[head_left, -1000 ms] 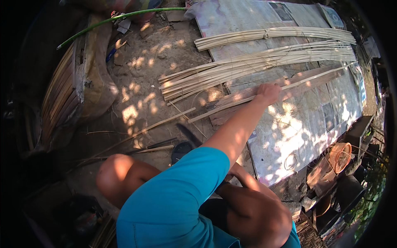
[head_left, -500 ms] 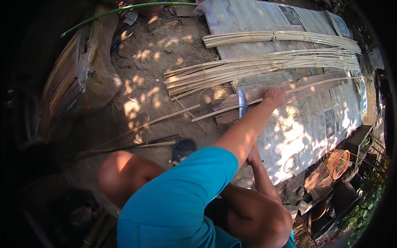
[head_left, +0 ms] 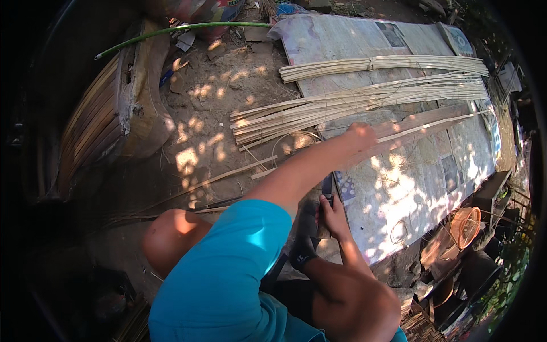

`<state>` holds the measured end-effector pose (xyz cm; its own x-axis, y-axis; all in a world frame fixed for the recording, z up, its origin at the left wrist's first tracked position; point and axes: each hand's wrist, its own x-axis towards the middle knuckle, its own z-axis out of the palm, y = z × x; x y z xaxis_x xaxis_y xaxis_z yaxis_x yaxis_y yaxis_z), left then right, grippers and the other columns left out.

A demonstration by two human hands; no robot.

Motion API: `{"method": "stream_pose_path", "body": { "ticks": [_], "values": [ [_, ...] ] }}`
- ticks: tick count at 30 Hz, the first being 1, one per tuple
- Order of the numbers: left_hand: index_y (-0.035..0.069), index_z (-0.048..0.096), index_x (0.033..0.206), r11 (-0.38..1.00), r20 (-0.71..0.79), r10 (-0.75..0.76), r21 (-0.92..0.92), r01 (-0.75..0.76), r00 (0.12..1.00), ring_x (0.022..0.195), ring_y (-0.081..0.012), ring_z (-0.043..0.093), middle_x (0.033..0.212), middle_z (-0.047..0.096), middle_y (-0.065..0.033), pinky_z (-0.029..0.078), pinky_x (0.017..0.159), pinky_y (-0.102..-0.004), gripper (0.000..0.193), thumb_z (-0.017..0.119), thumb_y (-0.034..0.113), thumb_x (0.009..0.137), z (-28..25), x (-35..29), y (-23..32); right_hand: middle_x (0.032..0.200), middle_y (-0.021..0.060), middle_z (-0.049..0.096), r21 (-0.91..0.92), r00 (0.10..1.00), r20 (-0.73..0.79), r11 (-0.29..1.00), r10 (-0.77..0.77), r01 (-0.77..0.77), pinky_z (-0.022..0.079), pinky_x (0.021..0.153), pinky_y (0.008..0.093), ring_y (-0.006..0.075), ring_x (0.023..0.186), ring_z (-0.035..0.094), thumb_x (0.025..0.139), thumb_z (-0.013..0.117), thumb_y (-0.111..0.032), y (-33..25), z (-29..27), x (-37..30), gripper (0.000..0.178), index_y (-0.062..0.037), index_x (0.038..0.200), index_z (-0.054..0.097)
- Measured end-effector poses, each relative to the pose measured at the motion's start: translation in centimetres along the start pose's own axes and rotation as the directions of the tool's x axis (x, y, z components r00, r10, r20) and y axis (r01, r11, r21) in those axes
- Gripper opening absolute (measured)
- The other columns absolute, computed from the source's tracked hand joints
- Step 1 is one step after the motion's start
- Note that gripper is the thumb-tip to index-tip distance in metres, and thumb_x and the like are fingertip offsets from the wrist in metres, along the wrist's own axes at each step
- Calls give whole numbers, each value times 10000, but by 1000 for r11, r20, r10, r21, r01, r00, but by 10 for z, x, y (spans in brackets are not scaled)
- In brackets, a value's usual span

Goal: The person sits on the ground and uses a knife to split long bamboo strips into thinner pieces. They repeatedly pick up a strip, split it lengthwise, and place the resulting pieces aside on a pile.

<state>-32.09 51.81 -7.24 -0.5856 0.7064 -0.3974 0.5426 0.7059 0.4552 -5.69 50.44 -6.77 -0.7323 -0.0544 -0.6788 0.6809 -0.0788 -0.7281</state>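
Stretched out across the wooden plank, my left hand is closed on a thin, pale bamboo strip. My forearm covers part of the strip, and its near end comes out at the left of the arm. Lower down, beside my foot, my right hand grips the dark handle of a knife. The knife's blade points away from me, is partly hidden by my left arm and is apart from the strip. Just beyond the plank lies a loose spread of bamboo strips.
A tied bundle of strips rests farther back on the pale sheet. Loose strips lie on the dirt at left, near a slatted wooden piece. A green pole crosses the far left. An orange basket stands right.
My right hand has drawn the knife back from the strip toward my foot. My left hand has shifted left along the plank, still on the strip.
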Motion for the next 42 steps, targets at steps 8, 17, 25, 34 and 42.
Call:
{"method": "stream_pose_path", "body": {
  "ticks": [8, 17, 25, 34, 42],
  "values": [
    [-41, 740, 1026, 965, 447, -195, 246, 89, 873, 1073, -448, 668, 1102, 707, -291, 494, 964, -554, 792, 275, 598, 1087, -33, -225, -160, 1058, 263, 602, -942, 745, -234, 335, -624, -15, 574, 708, 542, 482, 858, 674, 925, 631, -128, -27, -147, -6, 499, -69, 1387, 452],
    [-11, 668, 917, 791, -19, -246, -582, 189, 969, 789, -376, 673, 870, 696, -215, 516, 751, -477, 479, 520, 422, 1058, 127, -337, -156, 819, 251, 672, -962, 579, -113, 234, -807, 140, 539, 592, 553, 452, 715, 686, 1066, 512, -403, -23, -114, 32, 340, -108, 1228, 559],
    [23, 534, 994, 958, -248, -269, -168, 232, 931, 829, -504, 671, 839, 681, -311, 506, 739, -616, 388, 449, 393, 1072, 98, -326, -143, 839, 258, 655, -942, 694, -61, 271, -717, 197, 560, 658, 537, 451, 740, 694, 1061, 523, -425, -16, -45, 33, 355, -134, 1263, 558],
    [11, 611, 956, 975, -151, -194, -140, 173, 969, 853, -422, 711, 834, 705, -254, 524, 764, -548, 443, 395, 369, 1103, 102, -326, -152, 729, 258, 658, -873, 512, -472, 462, -718, -158, 530, 621, 558, 476, 706, 673, 1040, 563, -334, -53, -205, 20, 310, -28, 1086, 573],
    [-5, 639, 848, 757, 126, -189, -613, 227, 974, 676, -227, 584, 679, 601, -92, 480, 697, -379, 556, 438, 451, 1095, 125, -354, -198, 831, 264, 665, -923, 595, -224, 363, -772, 123, 558, 652, 533, 475, 751, 677, 1038, 570, -382, -21, -101, 20, 325, -96, 1190, 588]
  ]
}}
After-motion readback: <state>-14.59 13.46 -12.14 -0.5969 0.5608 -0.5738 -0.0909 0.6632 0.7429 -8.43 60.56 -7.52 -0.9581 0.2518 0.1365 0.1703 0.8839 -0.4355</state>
